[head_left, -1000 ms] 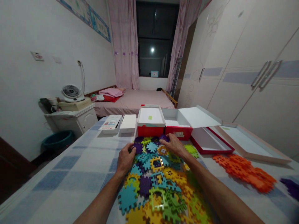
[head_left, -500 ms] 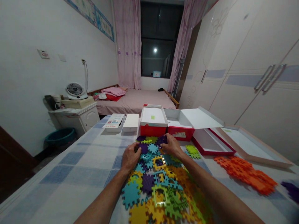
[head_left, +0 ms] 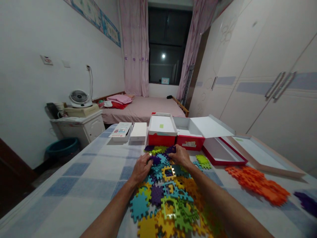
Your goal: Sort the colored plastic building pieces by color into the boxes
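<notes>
A pile of toothed plastic building pieces in purple, teal, yellow, green and orange lies on the table before me. My left hand (head_left: 141,167) rests at the pile's left edge, fingers stretched forward and thumb apart, touching a purple toothed piece (head_left: 155,160). At the far end of the pile, my right hand (head_left: 182,155) pinches another purple toothed piece (head_left: 170,149) between thumb and fingers. Between the hands lies a teal piece (head_left: 163,159). Nearer to me are a yellow square frame (head_left: 168,173), a purple square (head_left: 157,194) and a green square frame (head_left: 169,209).
Behind the pile stand a red-and-white box (head_left: 162,138), an open red box (head_left: 189,142) and two small white boxes. To the right lie a red-rimmed tray (head_left: 224,152), a large box lid (head_left: 267,155), orange pieces (head_left: 257,185), light green pieces (head_left: 203,161) and purple pieces (head_left: 307,202).
My left hand has shifted slightly forward and to the right, its fingers flatter over the purple piece there. My right hand stays almost in place with its piece. The view has tilted slightly.
</notes>
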`<state>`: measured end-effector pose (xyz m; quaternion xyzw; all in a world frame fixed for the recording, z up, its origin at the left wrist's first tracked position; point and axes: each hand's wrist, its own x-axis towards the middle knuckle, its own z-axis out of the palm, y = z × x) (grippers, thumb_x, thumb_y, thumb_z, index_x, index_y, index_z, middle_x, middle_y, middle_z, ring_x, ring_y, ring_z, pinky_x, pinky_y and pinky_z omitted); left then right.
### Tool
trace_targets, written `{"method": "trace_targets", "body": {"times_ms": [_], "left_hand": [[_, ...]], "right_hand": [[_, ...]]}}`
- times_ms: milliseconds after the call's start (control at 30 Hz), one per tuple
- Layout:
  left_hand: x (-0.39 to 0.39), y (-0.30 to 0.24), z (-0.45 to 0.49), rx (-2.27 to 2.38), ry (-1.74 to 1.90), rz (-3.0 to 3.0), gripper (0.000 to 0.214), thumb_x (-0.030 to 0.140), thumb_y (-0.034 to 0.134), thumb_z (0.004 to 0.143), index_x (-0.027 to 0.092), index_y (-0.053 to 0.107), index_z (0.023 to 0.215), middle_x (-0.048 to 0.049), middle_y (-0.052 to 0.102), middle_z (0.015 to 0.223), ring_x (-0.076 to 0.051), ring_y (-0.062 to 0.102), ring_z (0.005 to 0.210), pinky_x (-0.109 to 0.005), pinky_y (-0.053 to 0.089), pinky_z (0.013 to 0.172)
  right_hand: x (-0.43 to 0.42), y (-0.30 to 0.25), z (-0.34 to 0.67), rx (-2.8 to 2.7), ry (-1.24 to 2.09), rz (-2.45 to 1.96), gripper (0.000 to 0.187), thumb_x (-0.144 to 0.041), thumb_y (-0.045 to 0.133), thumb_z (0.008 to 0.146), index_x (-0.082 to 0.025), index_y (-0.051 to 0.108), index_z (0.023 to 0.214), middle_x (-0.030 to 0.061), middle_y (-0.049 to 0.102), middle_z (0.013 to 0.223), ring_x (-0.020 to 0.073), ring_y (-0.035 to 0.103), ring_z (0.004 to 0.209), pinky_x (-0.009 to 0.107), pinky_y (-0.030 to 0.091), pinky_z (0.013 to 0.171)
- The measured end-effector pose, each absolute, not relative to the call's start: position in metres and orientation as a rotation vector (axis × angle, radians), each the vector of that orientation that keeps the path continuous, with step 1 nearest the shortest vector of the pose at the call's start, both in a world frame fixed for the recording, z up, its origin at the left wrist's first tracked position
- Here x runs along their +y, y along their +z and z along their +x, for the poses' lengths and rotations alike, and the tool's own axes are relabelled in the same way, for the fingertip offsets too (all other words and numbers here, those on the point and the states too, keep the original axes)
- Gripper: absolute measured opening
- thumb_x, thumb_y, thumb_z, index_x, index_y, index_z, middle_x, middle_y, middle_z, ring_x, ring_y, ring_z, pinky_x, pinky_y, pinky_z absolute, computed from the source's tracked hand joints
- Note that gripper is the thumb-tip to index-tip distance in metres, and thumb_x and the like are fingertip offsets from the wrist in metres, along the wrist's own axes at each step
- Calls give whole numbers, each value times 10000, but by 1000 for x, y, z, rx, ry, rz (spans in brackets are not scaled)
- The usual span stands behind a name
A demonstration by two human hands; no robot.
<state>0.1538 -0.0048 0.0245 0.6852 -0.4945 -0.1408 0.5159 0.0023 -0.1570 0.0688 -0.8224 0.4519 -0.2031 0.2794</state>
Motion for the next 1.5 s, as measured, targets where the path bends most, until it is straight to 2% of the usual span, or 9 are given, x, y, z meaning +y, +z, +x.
{"method": "trace_targets", "body": {"times_ms": [133, 233, 367, 700, 933, 1100, 1233, 1400, 1500], "left_hand": [[0, 37, 146, -1070, -486, 1488, 332, 397, 559, 754, 185, 697, 969, -70, 686, 1101, -264, 552, 1156, -423, 363, 1051], [3, 44, 145, -849, -682, 1300, 427, 472, 549, 768, 141, 658, 1015, -63, 716, 844, -206, 653, 769, -326, 518, 716], [3, 40, 153, -603, -532, 1320, 414, 513, 545, 755, 130, 648, 876, -25, 656, 645, -122, 515, 480, -238, 415, 479], [-5, 24, 163, -688, -309, 1475, 342, 491, 517, 773, 162, 600, 736, 20, 547, 625, -121, 482, 573, -227, 381, 526], [-4, 29, 162, -612, -324, 1442, 343, 493, 446, 807, 173, 555, 866, -1, 606, 664, -126, 529, 492, -250, 437, 482], [-5, 32, 157, -611, -366, 1404, 329, 450, 443, 812, 176, 543, 966, -4, 637, 689, -129, 564, 488, -242, 442, 472], [-3, 36, 151, -709, -466, 1404, 342, 397, 478, 800, 158, 589, 1019, -45, 684, 840, -173, 646, 678, -281, 507, 607], [1, 47, 141, -906, -605, 1281, 464, 469, 551, 786, 144, 628, 1107, -76, 691, 1029, -221, 632, 945, -356, 480, 901], [5, 52, 136, -945, -674, 1291, 532, 551, 544, 784, 134, 648, 1098, -92, 688, 1045, -251, 610, 1010, -381, 453, 952]], "right_hand": [[-157, 72, -1, 1089, -488, -2200, 266, -249, 747, 594, -155, 611, 802, 33, 648, 773, 179, 586, 751, 244, 390, 625], [-162, 77, -11, 1026, -453, -2120, 198, -282, 679, 678, -141, 606, 797, 13, 633, 704, 139, 567, 643, 226, 393, 567], [-162, 75, -11, 994, -437, -2053, 167, -303, 594, 749, -138, 578, 732, 3, 587, 621, 115, 523, 554, 221, 393, 524], [-129, 69, 25, 1010, -462, -2251, 281, -298, 731, 622, -154, 564, 797, 43, 604, 779, 180, 539, 741, 261, 379, 623], [-120, 83, 5, 806, -855, -2439, 275, -150, 549, 717, -181, 513, 988, 78, 543, 1019, 196, 531, 892, 308, 415, 774], [-117, 91, 0, 793, -1145, -2089, 271, -291, 626, 703, -181, 539, 935, 27, 581, 839, 185, 543, 785, 309, 434, 751], [-108, 89, 9, 641, -885, -1759, 332, -403, 683, 675, -169, 561, 875, -8, 586, 762, 149, 531, 702, 262, 434, 659], [-102, 79, 23, 705, -826, -1838, 325, -290, 723, 619, -152, 599, 885, -8, 591, 792, 146, 525, 748, 255, 413, 690], [-99, 78, 21, 699, -730, -1817, 315, -282, 734, 605, -155, 621, 869, -21, 591, 770, 134, 519, 720, 243, 409, 663]]}}
